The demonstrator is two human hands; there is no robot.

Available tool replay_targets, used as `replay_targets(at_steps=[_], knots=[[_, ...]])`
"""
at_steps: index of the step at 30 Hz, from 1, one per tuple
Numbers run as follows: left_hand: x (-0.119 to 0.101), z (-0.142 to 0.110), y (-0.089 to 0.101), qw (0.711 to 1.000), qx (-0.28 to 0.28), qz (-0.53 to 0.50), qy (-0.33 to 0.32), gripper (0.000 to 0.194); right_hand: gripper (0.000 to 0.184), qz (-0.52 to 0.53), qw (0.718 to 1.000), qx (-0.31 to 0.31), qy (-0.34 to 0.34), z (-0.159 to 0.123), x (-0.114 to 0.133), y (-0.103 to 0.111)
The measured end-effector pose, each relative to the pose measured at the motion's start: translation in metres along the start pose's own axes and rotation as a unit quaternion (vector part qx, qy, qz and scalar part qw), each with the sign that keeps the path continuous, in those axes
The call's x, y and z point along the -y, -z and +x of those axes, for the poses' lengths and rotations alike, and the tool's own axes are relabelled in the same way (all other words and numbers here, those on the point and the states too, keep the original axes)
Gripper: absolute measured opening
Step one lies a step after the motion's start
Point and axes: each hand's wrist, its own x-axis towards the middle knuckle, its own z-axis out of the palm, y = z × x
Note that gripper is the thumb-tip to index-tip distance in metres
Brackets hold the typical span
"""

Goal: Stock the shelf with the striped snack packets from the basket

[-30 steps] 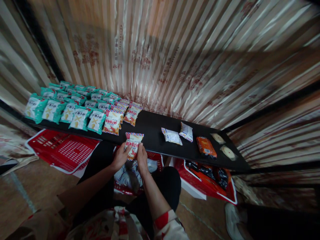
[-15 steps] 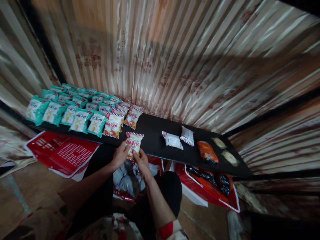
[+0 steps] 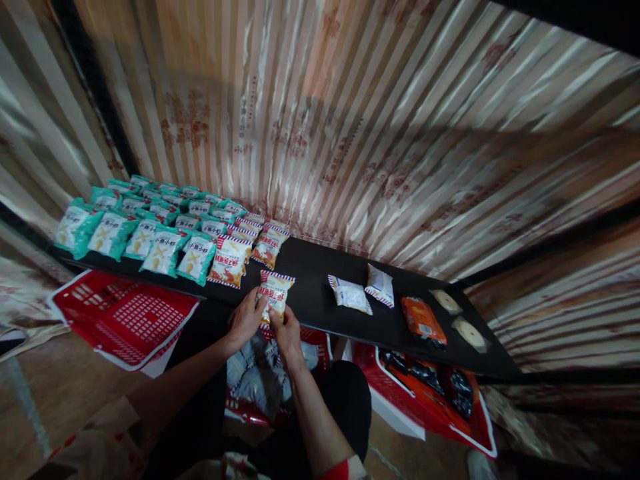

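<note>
Between both hands I hold one white and yellow snack bag (image 3: 275,292) with red lettering and striped ends, at the front edge of the black shelf (image 3: 307,267). My left hand (image 3: 247,315) grips its left side, fingers closed. On its lower right side, my right hand (image 3: 287,333) pinches the bag, thumb on the front. Just left of it, a matching snack bag (image 3: 230,260) stands at the front of a small group. Further left, rows of teal and white snack bags (image 3: 163,250) fill the shelf end.
Right along the shelf lie two white snack bags (image 3: 350,295), an orange packet (image 3: 423,320) and two round pale items (image 3: 470,332). Red baskets stand below: one at left (image 3: 135,313), one with grey-white bags (image 3: 257,380) between my knees, one with orange packets (image 3: 435,393). A striped curtain (image 3: 310,133) hangs behind.
The view has shifted slightly, so the shelf and its goods sit a little lower and further right. Both hands still hold the same snack bag at the shelf edge.
</note>
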Motion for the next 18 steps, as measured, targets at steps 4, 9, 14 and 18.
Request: replay_targets(at_steps=[4, 9, 14, 18], knots=[[-0.002, 0.006, -0.001, 1.0, -0.015, 0.018, -0.01, 0.04, 0.042, -0.037, 0.999, 0.0, 0.018, 0.01, 0.0, -0.001], [-0.002, 0.015, -0.003, 0.997, -0.005, 0.073, -0.018, 0.042, 0.039, -0.108, 0.994, -0.008, 0.027, 0.021, -0.001, -0.002], [0.002, 0.024, -0.006, 0.996, -0.02, 0.078, -0.046, 0.043, 0.037, -0.116, 0.993, -0.005, 0.03, 0.031, 0.001, -0.005], [0.002, 0.03, -0.009, 0.994, -0.041, 0.073, -0.066, 0.045, 0.038, -0.118, 0.992, -0.012, 0.034, 0.039, 0.004, -0.008]])
